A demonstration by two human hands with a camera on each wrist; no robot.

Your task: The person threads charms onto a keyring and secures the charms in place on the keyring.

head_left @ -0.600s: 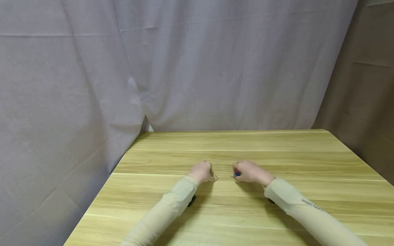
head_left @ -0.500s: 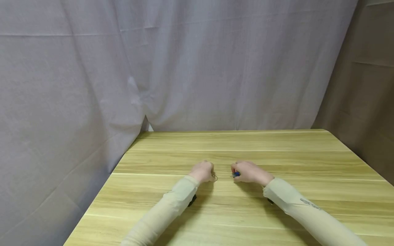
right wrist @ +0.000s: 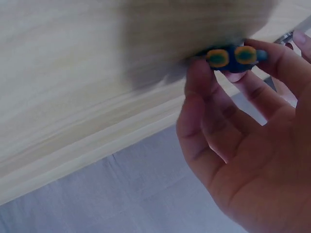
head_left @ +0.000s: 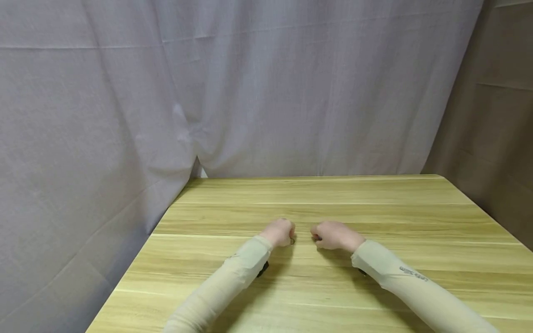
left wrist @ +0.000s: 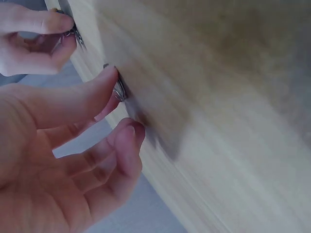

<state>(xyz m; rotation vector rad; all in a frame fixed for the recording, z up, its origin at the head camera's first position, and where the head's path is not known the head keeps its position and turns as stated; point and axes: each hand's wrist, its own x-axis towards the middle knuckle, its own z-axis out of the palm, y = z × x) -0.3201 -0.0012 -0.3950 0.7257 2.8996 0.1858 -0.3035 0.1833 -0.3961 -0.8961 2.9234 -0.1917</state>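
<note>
My left hand (head_left: 280,232) pinches a thin metal split ring (left wrist: 120,90) between thumb and forefinger, just above the wooden table. The ring's edge pokes out past the fingertips in the head view. Across a small gap, my right hand (head_left: 335,236) grips a small blue figure (right wrist: 232,58) with two yellow-rimmed green ovals, like a keychain charm. Thumb and fingers hold it from its two ends. A short metal chain (left wrist: 73,33) shows at the right hand's fingertips in the left wrist view. In the head view the charm is mostly hidden by the right hand.
The wood-grain table (head_left: 316,291) extends around both hands. Grey cloth (head_left: 266,92) hangs behind the table and along its left side, with a darker brownish cloth (head_left: 491,120) on the right.
Both hands have shifted slightly toward each other, the left one rightward and the right one leftward. The blue charm, visible at the right fingers before, is now largely covered in the head view.
</note>
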